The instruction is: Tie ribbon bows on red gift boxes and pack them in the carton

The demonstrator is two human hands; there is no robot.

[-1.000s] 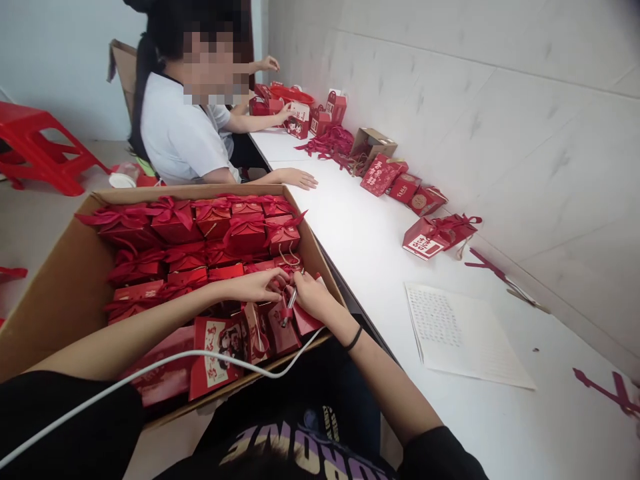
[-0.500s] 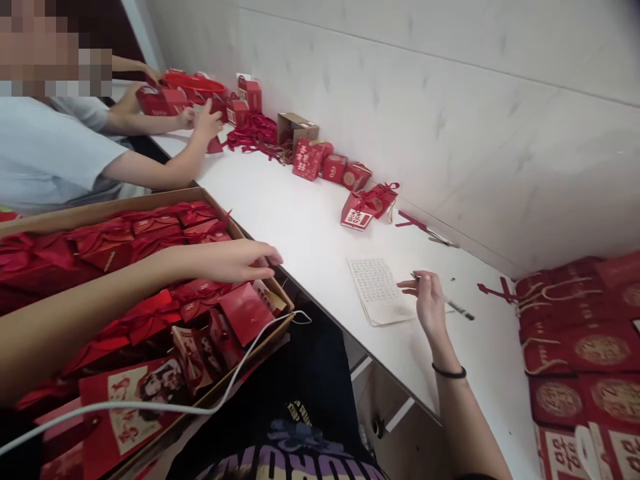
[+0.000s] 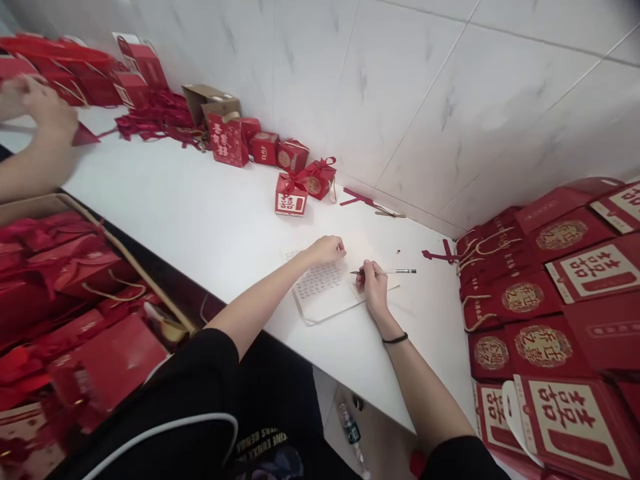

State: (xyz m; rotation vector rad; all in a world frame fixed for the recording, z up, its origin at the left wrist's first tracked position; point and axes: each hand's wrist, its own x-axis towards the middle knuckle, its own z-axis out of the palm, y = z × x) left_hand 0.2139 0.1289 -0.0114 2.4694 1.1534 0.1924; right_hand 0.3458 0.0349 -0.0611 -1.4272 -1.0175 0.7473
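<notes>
The sheet point(image 3: 325, 297) lies flat on the table point(image 3: 200, 213), near its front edge and straight ahead of you. Your left hand point(image 3: 327, 249) rests on its far corner, fingers half curled, tips pressing down and gripping nothing. Your right hand point(image 3: 374, 287) sits on its right side, closed round a pen point(image 3: 395, 271) that lies almost level, its shaft reaching right over bare table. Just beyond the sheet stand two bowed boxes point(image 3: 291, 195), touching each other. Behind them a row of boxes point(image 3: 250, 143) runs left along the wall point(image 3: 400, 87) to a heap of ribbons point(image 3: 155, 120). Ribbon scraps point(image 3: 357, 197) lie at the wall's foot, and another scrap point(image 3: 437, 255) lies near the pen's end. To your right, stacked bags point(image 3: 560, 293) close off the table's end, near your right hand. To your left, a carton point(image 3: 75, 287) full of red boxes stands off the front edge, well apart from the sheet. A co-worker's hand point(image 3: 45, 110) works at the far left. Open table lies between the sheet and that hand, and in a narrower strip between the pen and the bags.
</notes>
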